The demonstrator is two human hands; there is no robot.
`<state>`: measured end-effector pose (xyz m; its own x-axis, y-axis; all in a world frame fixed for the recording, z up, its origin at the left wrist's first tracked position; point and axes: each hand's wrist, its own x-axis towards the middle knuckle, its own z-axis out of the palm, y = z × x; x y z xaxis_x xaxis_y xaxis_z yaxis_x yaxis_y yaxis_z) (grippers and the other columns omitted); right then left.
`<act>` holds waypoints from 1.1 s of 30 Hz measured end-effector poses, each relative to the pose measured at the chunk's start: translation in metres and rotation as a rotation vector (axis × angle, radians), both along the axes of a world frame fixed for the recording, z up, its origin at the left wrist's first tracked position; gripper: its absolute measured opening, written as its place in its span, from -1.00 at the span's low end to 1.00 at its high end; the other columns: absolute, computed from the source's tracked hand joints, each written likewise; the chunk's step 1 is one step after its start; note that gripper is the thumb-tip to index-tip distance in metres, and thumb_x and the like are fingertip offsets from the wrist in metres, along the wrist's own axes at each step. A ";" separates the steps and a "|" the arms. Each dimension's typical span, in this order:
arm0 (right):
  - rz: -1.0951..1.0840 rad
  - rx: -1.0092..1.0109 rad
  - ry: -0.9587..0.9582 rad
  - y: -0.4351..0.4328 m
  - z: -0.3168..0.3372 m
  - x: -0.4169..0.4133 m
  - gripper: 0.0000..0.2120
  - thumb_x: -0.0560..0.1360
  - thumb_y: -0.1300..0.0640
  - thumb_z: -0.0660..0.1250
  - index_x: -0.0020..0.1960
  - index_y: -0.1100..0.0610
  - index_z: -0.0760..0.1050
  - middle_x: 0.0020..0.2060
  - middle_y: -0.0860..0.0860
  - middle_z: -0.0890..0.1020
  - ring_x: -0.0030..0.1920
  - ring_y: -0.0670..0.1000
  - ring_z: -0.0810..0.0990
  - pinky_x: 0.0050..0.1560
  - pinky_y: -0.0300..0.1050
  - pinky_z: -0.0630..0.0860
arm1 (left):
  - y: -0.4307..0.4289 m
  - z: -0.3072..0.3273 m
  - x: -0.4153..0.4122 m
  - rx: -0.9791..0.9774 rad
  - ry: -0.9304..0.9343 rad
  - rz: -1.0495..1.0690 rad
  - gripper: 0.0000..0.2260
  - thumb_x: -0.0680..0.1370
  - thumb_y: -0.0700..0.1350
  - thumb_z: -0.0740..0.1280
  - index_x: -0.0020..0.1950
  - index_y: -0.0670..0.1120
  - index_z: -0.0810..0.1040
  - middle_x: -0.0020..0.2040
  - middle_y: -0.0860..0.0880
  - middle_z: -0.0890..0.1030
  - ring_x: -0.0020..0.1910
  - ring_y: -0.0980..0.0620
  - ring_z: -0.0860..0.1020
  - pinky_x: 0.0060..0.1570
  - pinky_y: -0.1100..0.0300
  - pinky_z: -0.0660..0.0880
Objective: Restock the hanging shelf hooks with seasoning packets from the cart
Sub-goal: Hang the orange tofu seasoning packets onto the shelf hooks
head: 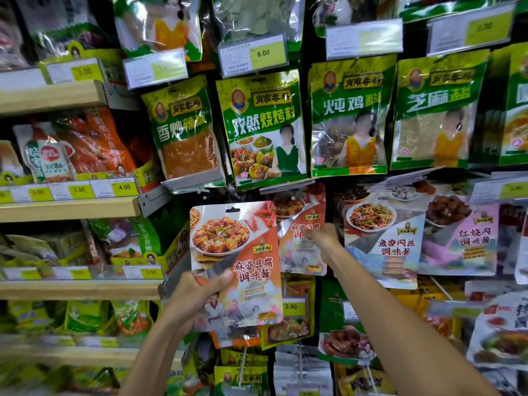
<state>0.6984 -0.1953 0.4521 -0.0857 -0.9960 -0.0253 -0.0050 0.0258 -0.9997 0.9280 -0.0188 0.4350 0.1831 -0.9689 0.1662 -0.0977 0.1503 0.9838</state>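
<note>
Plainly, the main risk is a missed hook. The seasoning packet [237,264] is held only by its lower left corner, so its top edge with the hang hole [233,210] is free to flop or twist. The slot could then slide past the hook tip instead of onto it. The hook is mostly hidden behind the raised price-label flap [287,186] and the hanging packets [295,252] of the same kind, which makes aiming harder. If the right hand draws those packets too far forward, the front one could slip off the end. The glossy pouch could also slide out of a corner grip.

The left hand [197,292] is raised before the display, thumb pressed across the pouch's front and the fingers wrapped behind it. It holds the pouch upright, just left of and in front of the hanging row. The right hand [323,241] reaches forward on an extended arm, its fingers closed on the right edge of the front hanging packet, apparently steadying it.
</note>
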 end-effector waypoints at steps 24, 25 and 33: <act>-0.250 -0.814 0.224 0.171 0.080 -0.115 -0.80 0.61 0.23 0.21 -0.04 -0.05 0.50 -0.11 -0.08 0.67 -0.12 -0.12 0.67 -0.05 -0.21 0.60 | -0.082 -0.003 -0.085 0.164 0.148 -0.286 -0.76 0.30 -0.07 0.52 -0.31 -0.22 0.58 -0.43 -0.06 0.62 -0.42 0.04 0.60 -0.38 0.21 0.54; -0.260 -0.822 0.231 0.171 0.082 -0.115 -0.81 0.61 0.23 0.21 -0.03 -0.05 0.50 -0.11 -0.07 0.67 -0.11 -0.11 0.67 -0.03 -0.20 0.60 | -0.084 -0.004 -0.085 0.170 0.156 -0.286 -0.74 0.31 -0.07 0.52 -0.32 -0.23 0.54 -0.43 -0.07 0.60 -0.45 0.03 0.58 -0.43 0.23 0.51; -0.495 -1.173 0.539 0.152 0.156 -0.102 -0.79 0.59 0.21 0.22 0.18 0.16 0.52 0.02 -0.05 0.57 0.05 -0.07 0.54 0.10 -0.33 0.41 | -0.110 -0.009 -0.087 0.217 0.158 -0.239 -0.52 0.27 0.00 0.58 -0.01 -0.21 0.45 0.00 -0.27 0.47 -0.01 -0.23 0.49 0.13 -0.14 0.47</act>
